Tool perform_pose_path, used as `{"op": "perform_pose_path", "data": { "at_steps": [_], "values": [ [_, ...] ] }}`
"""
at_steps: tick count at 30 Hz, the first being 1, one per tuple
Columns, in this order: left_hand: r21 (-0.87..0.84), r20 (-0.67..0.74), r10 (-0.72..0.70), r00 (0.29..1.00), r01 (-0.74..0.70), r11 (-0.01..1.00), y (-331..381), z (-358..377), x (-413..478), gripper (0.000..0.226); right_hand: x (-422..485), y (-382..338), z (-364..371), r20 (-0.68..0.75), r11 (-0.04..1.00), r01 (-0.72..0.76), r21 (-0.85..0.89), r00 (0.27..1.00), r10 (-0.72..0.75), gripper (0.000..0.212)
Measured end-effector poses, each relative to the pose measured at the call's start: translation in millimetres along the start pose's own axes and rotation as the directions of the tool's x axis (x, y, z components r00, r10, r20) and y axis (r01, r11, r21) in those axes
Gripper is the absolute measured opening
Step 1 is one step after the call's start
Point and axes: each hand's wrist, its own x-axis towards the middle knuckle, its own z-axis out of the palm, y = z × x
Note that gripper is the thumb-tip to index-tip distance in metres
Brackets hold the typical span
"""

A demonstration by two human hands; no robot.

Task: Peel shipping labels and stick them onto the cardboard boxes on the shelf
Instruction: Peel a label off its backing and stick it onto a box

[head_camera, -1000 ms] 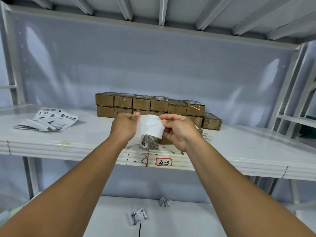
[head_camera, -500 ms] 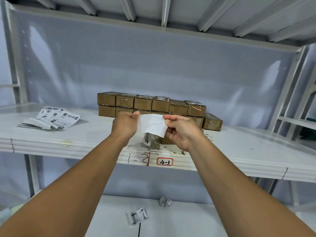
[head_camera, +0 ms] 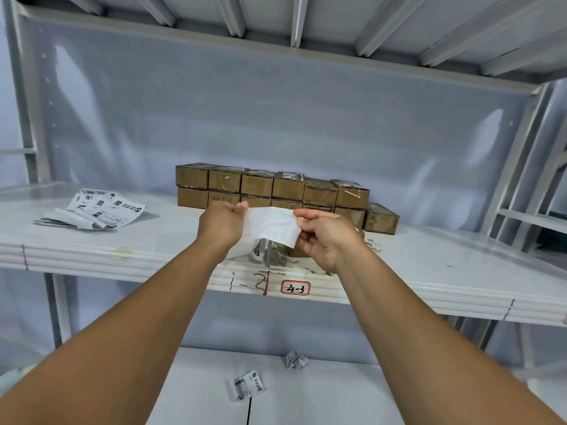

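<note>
A: White shelf [head_camera: 153, 240], marked 4-3. Contents?
B: Cardboard boxes [head_camera: 271, 187] in two tiers at the back; loose label sheets [head_camera: 95, 210] lying at left.
A: Grips?
B: Left grip [head_camera: 222, 223] and right grip [head_camera: 326, 234] each pinch one end of a shipping label [head_camera: 271, 225], blank side facing, held in front of the boxes.
</note>
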Motion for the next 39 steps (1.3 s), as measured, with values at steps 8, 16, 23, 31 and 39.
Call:
{"op": "perform_pose_path", "data": {
  "at_steps": [8,16,23,31,39],
  "values": [
    [0.05,-0.003,0.0,1.0,0.0,0.999,7,-8,-1,0.044,1,-3,-1,0.001,1.0,-0.004,-0.026,1.0,0.004,0.025],
    [0.135,0.021,0.018,1.0,-0.021,0.991,-4,-21,-1,0.043,0,-3,-5,0.001,0.995,-0.002,-0.1,1.0,0.002,0.023],
    [0.119,0.042,-0.001,0.999,-0.004,0.993,-7,-25,-1,0.035,2,1,-8,-0.006,0.994,-0.022,-0.106,1.0,0.021,0.023],
    [0.169,0.021,0.009,1.0,-0.012,0.986,-13,-27,4,0.045,3,-1,-9,-0.012,0.997,-0.037,-0.064,0.999,0.037,0.024],
    [0.229,0.029,-0.007,1.0,0.0,0.973,-22,-31,14,0.047,5,2,-10,-0.044,0.994,-0.049,-0.094,0.998,0.045,0.024]
  ]
}}
